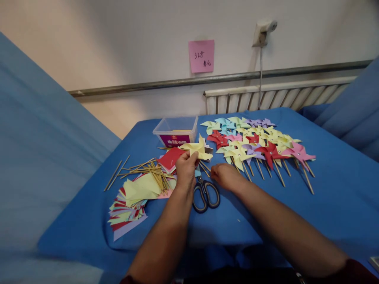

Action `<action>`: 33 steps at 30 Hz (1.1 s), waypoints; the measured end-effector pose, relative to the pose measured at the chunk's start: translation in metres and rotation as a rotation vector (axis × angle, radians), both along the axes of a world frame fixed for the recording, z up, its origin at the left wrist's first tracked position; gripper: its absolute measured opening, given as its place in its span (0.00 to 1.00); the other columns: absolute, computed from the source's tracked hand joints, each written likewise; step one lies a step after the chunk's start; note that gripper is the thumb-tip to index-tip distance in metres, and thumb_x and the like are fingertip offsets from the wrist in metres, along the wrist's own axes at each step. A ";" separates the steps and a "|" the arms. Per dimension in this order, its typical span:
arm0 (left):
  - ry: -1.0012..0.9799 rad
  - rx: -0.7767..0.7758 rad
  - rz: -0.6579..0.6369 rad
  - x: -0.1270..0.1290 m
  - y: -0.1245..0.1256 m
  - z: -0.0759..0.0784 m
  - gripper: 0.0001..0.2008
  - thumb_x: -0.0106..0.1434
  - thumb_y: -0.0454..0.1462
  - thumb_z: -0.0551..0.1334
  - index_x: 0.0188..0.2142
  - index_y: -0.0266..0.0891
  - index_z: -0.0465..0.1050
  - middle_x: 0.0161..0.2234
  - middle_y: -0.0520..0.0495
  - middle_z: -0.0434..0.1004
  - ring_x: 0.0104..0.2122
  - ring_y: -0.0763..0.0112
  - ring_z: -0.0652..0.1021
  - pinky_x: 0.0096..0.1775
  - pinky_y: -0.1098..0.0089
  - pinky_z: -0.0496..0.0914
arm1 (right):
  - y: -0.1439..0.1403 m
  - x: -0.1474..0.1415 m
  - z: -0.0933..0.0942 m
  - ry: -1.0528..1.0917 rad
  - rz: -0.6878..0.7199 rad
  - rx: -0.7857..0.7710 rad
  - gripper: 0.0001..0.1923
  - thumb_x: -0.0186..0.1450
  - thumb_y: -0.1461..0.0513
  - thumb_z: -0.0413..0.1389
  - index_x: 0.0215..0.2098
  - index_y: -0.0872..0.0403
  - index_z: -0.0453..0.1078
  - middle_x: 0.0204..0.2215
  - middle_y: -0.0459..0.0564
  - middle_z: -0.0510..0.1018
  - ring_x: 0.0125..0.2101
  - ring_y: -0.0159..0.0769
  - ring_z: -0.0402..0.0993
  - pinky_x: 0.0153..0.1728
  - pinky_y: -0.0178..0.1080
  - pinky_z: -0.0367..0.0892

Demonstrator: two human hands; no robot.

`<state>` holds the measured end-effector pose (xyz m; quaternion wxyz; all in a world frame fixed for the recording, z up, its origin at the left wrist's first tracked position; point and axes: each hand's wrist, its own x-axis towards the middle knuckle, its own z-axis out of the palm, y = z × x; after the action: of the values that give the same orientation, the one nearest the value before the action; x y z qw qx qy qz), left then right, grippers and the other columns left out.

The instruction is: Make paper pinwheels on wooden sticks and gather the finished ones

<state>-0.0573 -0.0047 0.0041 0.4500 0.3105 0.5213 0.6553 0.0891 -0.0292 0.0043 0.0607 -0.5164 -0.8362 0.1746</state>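
Head view: the left hand (186, 169) pinches a yellow pinwheel (197, 150) by its lower edge, thumb and fingers closed on the folded paper, holding it just above the blue worktop (340, 197). The right hand (226, 175) rests low on the cloth at about 3 o'clock from the left, near it but apart. Its fingers look loosely curled, though the view is too poor to say whether they hold anything small.

Scissors (205, 194) lie between the two wrists, at 6 o'clock from the pinwheel, handles toward the person. At 9 o'clock from the left hand sits a red paper stack (170, 158), and beyond it a scatter of sticks (139, 167) lies partly over a fanned pile of paper squares (130, 205). A clear box (176, 130) stands at 12 o'clock, just behind the held pinwheel.

At 2 o'clock from the right hand, finished pinwheels (260, 144) in yellow, red, pink, blue and purple lie overlapped in rows, their sticks pointing toward the person. On the wall above, a pink note (201, 56) is stuck over a rail.
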 end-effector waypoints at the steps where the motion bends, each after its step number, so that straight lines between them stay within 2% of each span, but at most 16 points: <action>1: -0.002 0.001 -0.003 0.000 0.000 0.000 0.13 0.44 0.41 0.70 0.23 0.35 0.72 0.17 0.54 0.69 0.17 0.79 0.67 0.22 0.76 0.60 | 0.000 0.000 -0.001 -0.013 -0.015 0.008 0.10 0.64 0.63 0.51 0.37 0.52 0.74 0.35 0.51 0.81 0.35 0.39 0.76 0.33 0.36 0.60; 7: 0.040 0.021 0.024 0.000 -0.002 0.002 0.14 0.44 0.41 0.70 0.28 0.33 0.76 0.22 0.51 0.75 0.21 0.76 0.71 0.26 0.74 0.65 | -0.006 -0.001 -0.003 -0.092 -0.049 0.090 0.10 0.66 0.62 0.51 0.40 0.54 0.74 0.38 0.56 0.81 0.37 0.43 0.77 0.34 0.37 0.63; 15: 0.292 0.097 0.055 -0.001 -0.006 0.004 0.10 0.48 0.40 0.67 0.28 0.34 0.77 0.27 0.48 0.78 0.26 0.72 0.74 0.31 0.72 0.67 | -0.018 -0.007 -0.001 -0.181 -0.053 0.150 0.14 0.67 0.67 0.47 0.42 0.57 0.74 0.38 0.58 0.80 0.35 0.42 0.78 0.33 0.36 0.65; 19: 0.398 0.106 0.062 -0.002 -0.007 0.003 0.10 0.50 0.41 0.66 0.28 0.34 0.77 0.26 0.48 0.78 0.26 0.72 0.74 0.30 0.73 0.66 | -0.020 -0.009 0.001 -0.190 -0.051 0.168 0.14 0.65 0.69 0.47 0.41 0.57 0.74 0.37 0.58 0.80 0.35 0.42 0.78 0.33 0.36 0.66; 25: 0.401 0.088 0.044 -0.003 -0.006 0.001 0.10 0.50 0.41 0.66 0.28 0.35 0.77 0.25 0.48 0.77 0.26 0.71 0.74 0.30 0.72 0.66 | -0.019 -0.009 0.000 -0.164 -0.048 0.144 0.15 0.63 0.70 0.48 0.41 0.57 0.75 0.38 0.58 0.80 0.36 0.42 0.78 0.34 0.36 0.66; 33: 0.371 0.055 0.014 -0.002 -0.007 0.001 0.10 0.48 0.41 0.67 0.26 0.35 0.76 0.23 0.50 0.75 0.24 0.73 0.72 0.27 0.74 0.63 | -0.014 0.000 0.000 -0.124 -0.008 0.108 0.14 0.68 0.65 0.46 0.41 0.57 0.74 0.39 0.58 0.80 0.36 0.42 0.77 0.35 0.37 0.64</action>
<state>-0.0590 -0.0119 0.0050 0.3328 0.4346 0.5796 0.6037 0.0892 -0.0428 0.0044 0.0373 -0.5257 -0.8443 0.0969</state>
